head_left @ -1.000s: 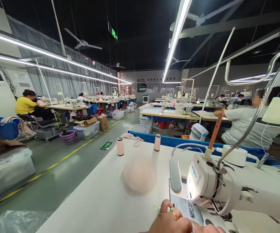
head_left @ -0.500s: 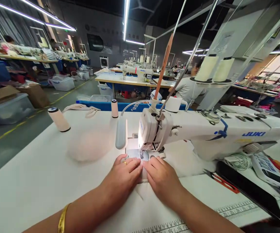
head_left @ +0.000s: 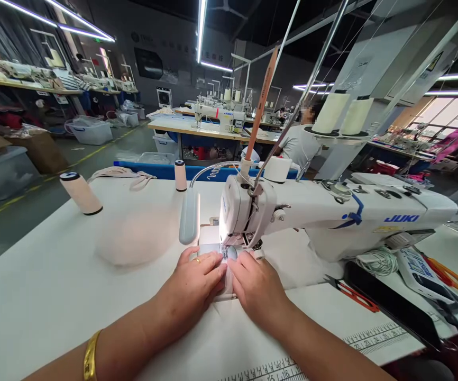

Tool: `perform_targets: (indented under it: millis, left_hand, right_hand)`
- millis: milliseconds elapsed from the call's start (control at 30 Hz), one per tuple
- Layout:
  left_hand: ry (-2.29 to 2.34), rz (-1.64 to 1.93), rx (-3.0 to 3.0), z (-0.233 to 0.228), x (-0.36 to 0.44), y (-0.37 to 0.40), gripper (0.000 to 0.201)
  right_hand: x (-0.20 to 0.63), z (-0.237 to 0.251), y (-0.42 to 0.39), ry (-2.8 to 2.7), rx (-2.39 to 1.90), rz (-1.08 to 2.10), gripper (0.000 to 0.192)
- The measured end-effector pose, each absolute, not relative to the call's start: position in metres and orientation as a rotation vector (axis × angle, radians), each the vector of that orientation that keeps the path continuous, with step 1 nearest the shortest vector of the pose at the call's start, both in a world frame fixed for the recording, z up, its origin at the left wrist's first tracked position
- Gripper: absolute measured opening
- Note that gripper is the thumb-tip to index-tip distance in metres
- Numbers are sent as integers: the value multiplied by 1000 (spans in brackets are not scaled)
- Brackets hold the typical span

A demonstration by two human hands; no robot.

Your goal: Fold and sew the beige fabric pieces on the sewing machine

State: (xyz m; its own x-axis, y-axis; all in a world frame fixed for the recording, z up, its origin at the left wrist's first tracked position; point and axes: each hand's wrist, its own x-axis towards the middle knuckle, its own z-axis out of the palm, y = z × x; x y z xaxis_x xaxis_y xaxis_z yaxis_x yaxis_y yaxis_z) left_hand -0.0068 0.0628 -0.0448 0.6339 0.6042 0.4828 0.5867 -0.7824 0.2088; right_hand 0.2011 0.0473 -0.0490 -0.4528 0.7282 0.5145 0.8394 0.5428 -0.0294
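Note:
A white sewing machine point(head_left: 366, 206) stands in front of me, its lamp-lit needle area just beyond my fingertips. My left hand point(head_left: 195, 283), with a ring on one finger, is closed on a thin, pale, sheer fabric point(head_left: 226, 290) at the left of the presser foot. From the other side, my right hand point(head_left: 257, 288) has its fingers bent together on the same fabric. The fingertips of both hands almost meet by the needle plate point(head_left: 207, 250). Exactly how the fingers grip the cloth's edge is hidden.
Left of the machine lie a sheer fabric heap point(head_left: 137, 238) and a peach thread cone point(head_left: 81, 193). On the right are thread snips point(head_left: 358, 297), a long black object point(head_left: 391, 304) and orange-handled scissors point(head_left: 449, 275). A printed ruler point(head_left: 268, 370) runs along the near edge. A person point(head_left: 298, 140) sits beyond.
The view has shifted slightly, so the machine and table sit further left in the picture. Both hands stay at the needle area on the fabric, with only slight finger movement.

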Motion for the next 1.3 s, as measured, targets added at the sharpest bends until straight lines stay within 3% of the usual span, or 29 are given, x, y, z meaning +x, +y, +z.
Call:
perform_targets:
  millis: [633,800,900,1000,1100,1200,1300]
  left_hand:
    - [1065,829,2914,-47,-7,67,34]
    - [1092,744,2797,-31,-11,52,17]
    - [1080,618,2704,-19,-12,40,24]
    - [1045,600,2705,-16,-11,37,6]
    - [1017,684,2735,-23,-8,42,27]
    - [1110,742,2591,-27,-4,50,26]
    - [1107,785,2428,-24,0,59,22]
  right_hand:
    - [201,-50,51,-2285,-1291,-257,21]
    - [208,-43,43,-2298,-1290,-120,23]
    - [212,-36,37,-2354,-1181,38,24]
    - [215,-31,35,-2400,-1048,152,24]
    - [215,-29,36,-2411,-1025,209,19]
    - [213,-30,39,-2429,-1047,268,9]
    - [210,-36,43,-2395,-1064,197,16]
